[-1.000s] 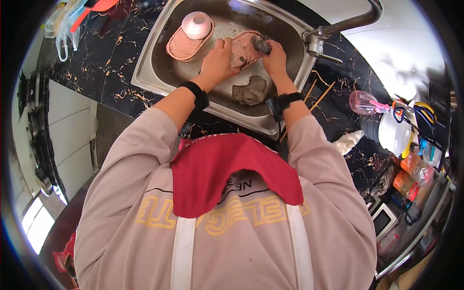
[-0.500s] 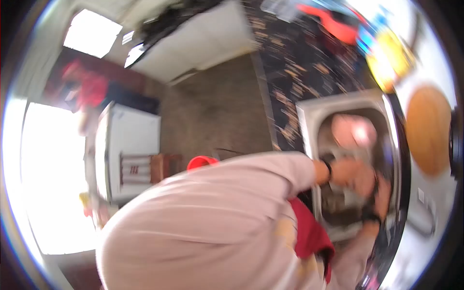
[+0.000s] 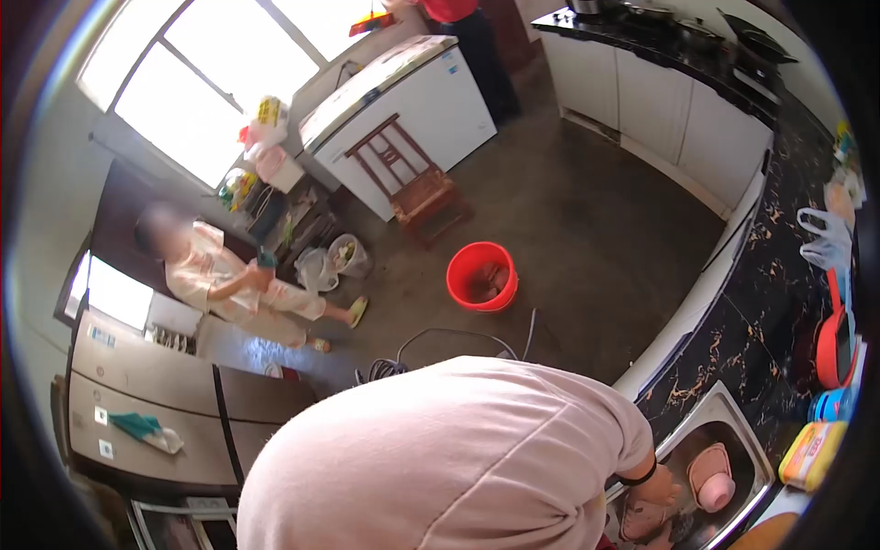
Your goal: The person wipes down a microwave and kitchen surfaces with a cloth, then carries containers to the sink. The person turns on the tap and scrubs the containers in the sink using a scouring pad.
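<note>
My left hand [image 3: 658, 489], with a black band at the wrist, reaches down into the metal sink [image 3: 751, 442] at lower right. Its fingers are curled at a pinkish flat piece [image 3: 642, 520] whose kind I cannot make out. Beside the hand, a pink container [image 3: 706, 463] lies in the sink with a rounded pink cup or bowl [image 3: 716, 491] against it. The pink sleeve and my back hide part of the sink, and my right hand does not show.
A red bucket [image 3: 455, 275] holding reddish pieces stands on the floor near a cable [image 3: 431, 332] and a wooden chair [image 3: 426, 202]. One person [image 3: 220, 275] stands at left, another [image 3: 467, 55] by the white chest freezer [image 3: 422, 119]. A red-handled pan [image 3: 835, 346] is on the black counter [image 3: 733, 321].
My view has swung away from the sink toward the room. The sink has shifted to the lower right, and my right hand has dropped out of sight. My left hand stays in the sink.
</note>
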`<action>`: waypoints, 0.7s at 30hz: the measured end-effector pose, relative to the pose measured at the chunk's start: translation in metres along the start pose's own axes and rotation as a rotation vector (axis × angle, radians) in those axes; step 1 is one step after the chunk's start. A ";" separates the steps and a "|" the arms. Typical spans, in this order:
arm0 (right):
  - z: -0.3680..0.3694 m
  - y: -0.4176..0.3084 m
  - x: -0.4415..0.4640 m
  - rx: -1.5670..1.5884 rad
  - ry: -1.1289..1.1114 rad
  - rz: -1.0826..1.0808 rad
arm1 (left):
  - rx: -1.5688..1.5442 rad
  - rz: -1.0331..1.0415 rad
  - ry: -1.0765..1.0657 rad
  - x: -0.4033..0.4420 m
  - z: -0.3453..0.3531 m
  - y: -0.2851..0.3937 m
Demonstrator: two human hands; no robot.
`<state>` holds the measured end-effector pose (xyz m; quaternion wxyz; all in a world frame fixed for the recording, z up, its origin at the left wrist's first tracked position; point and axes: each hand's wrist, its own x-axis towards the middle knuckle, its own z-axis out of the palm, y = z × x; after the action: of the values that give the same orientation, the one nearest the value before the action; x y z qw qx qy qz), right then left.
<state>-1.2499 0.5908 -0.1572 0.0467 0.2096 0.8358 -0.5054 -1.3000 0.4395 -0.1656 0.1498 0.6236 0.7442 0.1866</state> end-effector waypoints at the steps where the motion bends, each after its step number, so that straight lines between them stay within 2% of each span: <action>1: 0.007 -0.008 0.003 -0.007 -0.028 -0.017 | -0.063 -0.091 -0.055 0.004 -0.001 0.003; 5: 0.026 -0.027 0.011 -0.024 -0.111 -0.065 | -0.099 -0.170 -0.002 -0.004 -0.015 0.003; 8: 0.037 -0.038 0.013 -0.029 -0.161 -0.091 | -0.049 -0.198 -0.076 0.003 -0.011 0.011; 13: 0.044 -0.042 0.012 -0.031 -0.212 -0.104 | -0.031 -0.074 -0.044 0.001 0.007 0.012; 17: 0.044 -0.045 0.009 -0.028 -0.237 -0.113 | -0.034 -0.092 -0.035 -0.007 -0.005 0.015; 21: 0.042 -0.048 0.004 -0.014 -0.232 -0.108 | -0.039 -0.015 -0.152 -0.004 -0.012 0.025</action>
<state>-1.2779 0.5365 -0.1384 0.1173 0.1043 0.8382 -0.5224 -1.2828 0.4381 -0.1438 0.2191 0.6273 0.7317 0.1520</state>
